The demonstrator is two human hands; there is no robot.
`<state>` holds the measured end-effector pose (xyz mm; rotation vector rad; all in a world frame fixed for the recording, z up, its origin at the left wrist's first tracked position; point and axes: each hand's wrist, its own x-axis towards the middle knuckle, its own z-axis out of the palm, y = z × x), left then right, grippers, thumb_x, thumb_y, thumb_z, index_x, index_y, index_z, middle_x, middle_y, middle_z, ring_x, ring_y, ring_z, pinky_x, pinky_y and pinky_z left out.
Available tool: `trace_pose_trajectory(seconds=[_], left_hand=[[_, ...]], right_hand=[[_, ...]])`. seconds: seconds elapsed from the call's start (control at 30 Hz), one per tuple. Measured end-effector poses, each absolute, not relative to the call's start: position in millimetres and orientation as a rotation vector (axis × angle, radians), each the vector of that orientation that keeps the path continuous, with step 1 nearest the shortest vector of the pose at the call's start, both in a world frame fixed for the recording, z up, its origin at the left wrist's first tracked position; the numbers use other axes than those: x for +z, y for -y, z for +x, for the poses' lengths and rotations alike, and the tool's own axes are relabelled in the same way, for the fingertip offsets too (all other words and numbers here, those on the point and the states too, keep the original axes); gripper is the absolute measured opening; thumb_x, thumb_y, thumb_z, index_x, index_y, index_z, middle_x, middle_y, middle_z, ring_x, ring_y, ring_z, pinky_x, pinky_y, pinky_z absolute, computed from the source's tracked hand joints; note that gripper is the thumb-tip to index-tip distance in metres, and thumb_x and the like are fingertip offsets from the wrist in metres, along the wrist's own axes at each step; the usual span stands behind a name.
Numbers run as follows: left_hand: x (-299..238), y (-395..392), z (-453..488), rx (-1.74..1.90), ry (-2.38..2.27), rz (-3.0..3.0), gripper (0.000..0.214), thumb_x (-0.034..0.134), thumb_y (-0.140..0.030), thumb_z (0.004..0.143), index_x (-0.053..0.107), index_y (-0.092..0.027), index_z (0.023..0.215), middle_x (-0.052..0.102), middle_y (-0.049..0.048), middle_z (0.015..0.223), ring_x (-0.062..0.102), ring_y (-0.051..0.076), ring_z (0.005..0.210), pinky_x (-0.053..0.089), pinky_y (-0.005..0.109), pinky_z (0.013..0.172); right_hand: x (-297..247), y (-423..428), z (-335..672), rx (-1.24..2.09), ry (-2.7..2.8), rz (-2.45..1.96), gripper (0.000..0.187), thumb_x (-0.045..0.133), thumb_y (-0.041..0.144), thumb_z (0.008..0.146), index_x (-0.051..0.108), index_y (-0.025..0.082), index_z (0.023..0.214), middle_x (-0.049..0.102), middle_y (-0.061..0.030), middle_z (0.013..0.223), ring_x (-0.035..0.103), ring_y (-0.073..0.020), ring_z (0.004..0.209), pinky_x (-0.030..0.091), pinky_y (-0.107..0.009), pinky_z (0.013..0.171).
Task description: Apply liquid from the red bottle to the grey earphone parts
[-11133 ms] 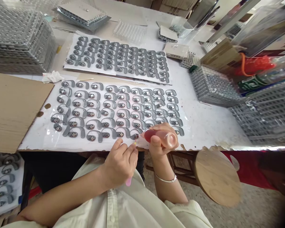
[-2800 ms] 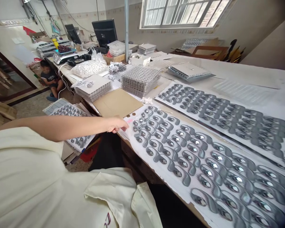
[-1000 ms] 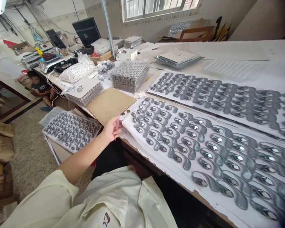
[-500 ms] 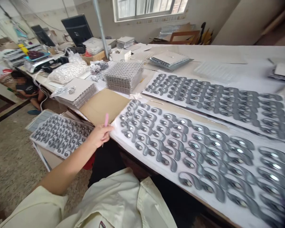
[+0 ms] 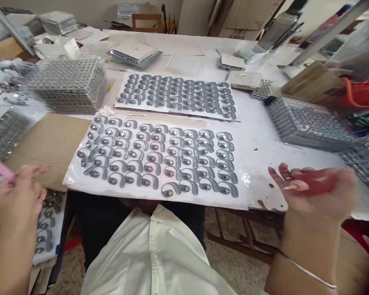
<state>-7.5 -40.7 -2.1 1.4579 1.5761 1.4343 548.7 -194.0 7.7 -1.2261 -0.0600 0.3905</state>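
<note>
My left hand (image 5: 20, 200) is closed on a slim pink stick (image 5: 1, 170) that pokes up from the fist, with the index finger pointing right. It hovers over the near left corner of the table. On the right, my right hand (image 5: 341, 205) is palm up, holding a small red squeeze bottle (image 5: 321, 183) with a pale pointed nozzle aimed left. Between the hands lies a white sheet (image 5: 241, 143) bearing rows of grey hook-shaped pieces (image 5: 172, 174) with shiny round ends. Neither hand touches these pieces.
Behind is a second sheet of grey pieces (image 5: 175, 94). Stacked clear trays (image 5: 67, 88) stand at left beside brown cardboard (image 5: 46, 143). More stacked trays (image 5: 307, 123), a cardboard box (image 5: 316, 84) and a red container (image 5: 364, 92) stand at right. Below left is another sheet of pieces (image 5: 47, 233).
The view has swung right. My right hand has come into view with the red bottle. My left hand, still holding the pink stick, now appears farther left, away from the sheet's corner.
</note>
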Motion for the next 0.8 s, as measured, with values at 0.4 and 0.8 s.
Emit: trace_pose_trajectory(seconds=[0.4, 0.8], left_hand=[[-21.6, 120.4, 185.6, 0.819, -0.83, 2.606, 0.022, 0.071, -0.027, 0.084, 0.063, -0.012, 0.098, 0.066, -0.0009, 0.067, 0.061, 0.013, 0.054, 0.045, 0.024, 0.05], [-7.2, 102.1, 191.5, 0.113, -0.95, 2.614, 0.013, 0.058, -0.021, 0.091, 0.066, -0.02, 0.102, 0.071, 0.0014, 0.084, 0.069, 0.02, 0.07, 0.044, 0.027, 0.054]], right_hand=[[-7.8, 211.3, 465.9, 0.814, 0.263, -1.166, 0.042, 0.076, 0.058, 0.055, 0.057, 0.021, 0.057, 0.05, -0.0007, 0.057, 0.058, -0.0205, 0.066, 0.054, -0.057, 0.079], [-16.1, 226.6, 468.0, 1.04, 0.264, -1.057, 0.04, 0.071, 0.06, 0.068, 0.062, 0.02, 0.07, 0.052, 0.0003, 0.06, 0.06, -0.0191, 0.077, 0.053, -0.054, 0.093]])
